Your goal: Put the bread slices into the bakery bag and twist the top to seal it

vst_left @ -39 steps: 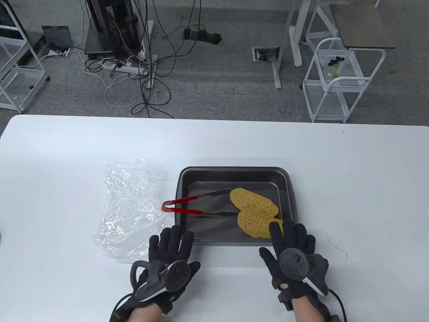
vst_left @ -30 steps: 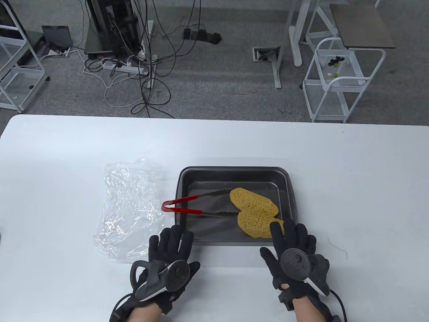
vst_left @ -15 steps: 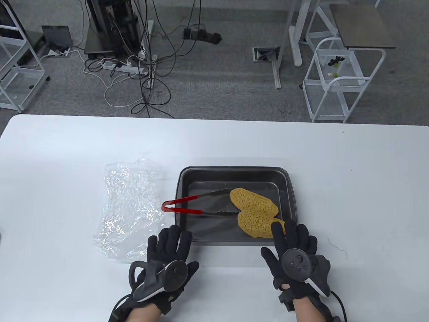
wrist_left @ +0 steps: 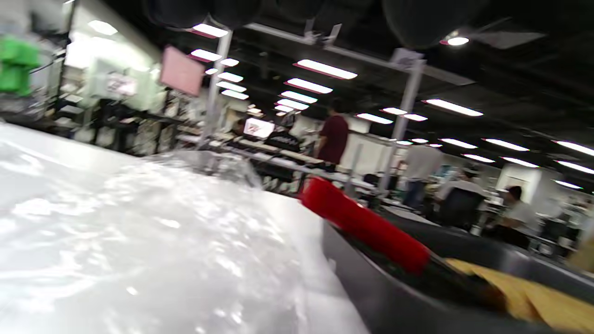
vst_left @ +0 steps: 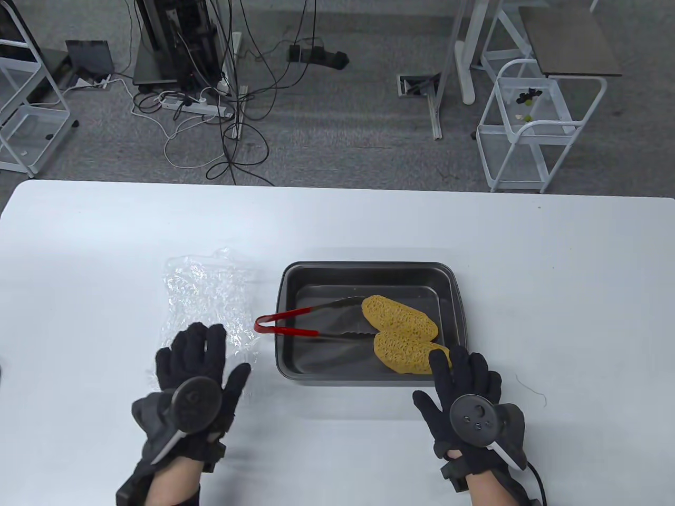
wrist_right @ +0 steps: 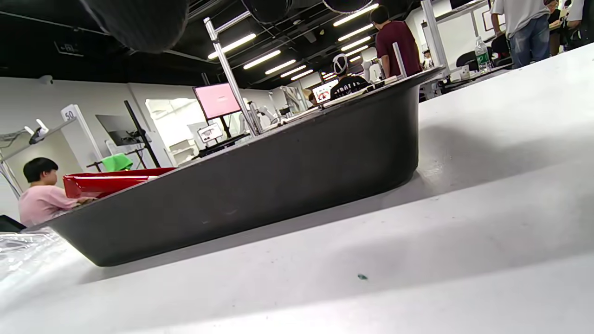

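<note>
- Two yellow bread slices (vst_left: 401,329) are seen lying overlapped in the right half of a dark baking tray (vst_left: 369,270) on the white worktop (vst_left: 553,274).
- Red-handled tongs (vst_left: 287,324) are laid in the same tray, their tips just beside the slices and their red loop end sticking out over the tray's left rim.
- The clear bakery bag (vst_left: 203,300) is spread flat and crumpled on the worktop just left of the tray; nothing can be made out inside it.
- The bag's near part is covered by the left hand (vst_left: 192,377), whose fingers are spread and straight over the plastic; nothing is gripped.
- The right hand (vst_left: 466,392) is held flat with fingers extended at the tray's near right corner, and the edge of the nearer slice is hidden behind its fingertips.
- In the left wrist view the bag, tongs and tray are blurred; in the right wrist view only the tray's outer wall is shown, its contents hidden.
</note>
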Demonstrator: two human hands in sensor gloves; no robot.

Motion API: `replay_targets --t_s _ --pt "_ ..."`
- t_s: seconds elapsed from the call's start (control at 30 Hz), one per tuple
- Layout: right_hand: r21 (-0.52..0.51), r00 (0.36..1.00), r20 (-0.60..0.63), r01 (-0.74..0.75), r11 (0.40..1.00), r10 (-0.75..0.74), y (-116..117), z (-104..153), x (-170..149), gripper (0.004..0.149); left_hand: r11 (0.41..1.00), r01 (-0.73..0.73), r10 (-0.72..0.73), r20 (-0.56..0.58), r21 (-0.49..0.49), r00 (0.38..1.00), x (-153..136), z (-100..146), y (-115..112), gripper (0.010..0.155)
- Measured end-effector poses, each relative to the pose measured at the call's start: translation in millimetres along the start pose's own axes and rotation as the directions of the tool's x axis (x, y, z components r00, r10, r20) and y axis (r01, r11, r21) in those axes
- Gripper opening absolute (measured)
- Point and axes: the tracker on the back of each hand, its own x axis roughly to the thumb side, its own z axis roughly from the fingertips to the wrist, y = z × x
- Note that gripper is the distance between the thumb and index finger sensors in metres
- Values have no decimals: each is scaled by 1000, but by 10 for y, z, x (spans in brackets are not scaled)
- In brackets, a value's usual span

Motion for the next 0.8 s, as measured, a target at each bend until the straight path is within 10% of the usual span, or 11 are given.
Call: replay_targets --t_s 0.33,0.8 --pt "-17 999 14 40 999 -40 -103 44 1 80 968 23 -106 -326 -250 939 -788 -753 252 83" --pt "-13 997 60 44 999 -43 -151 52 87 81 715 -133 -270 -447 -687 853 -1141 -1110 -795 120"
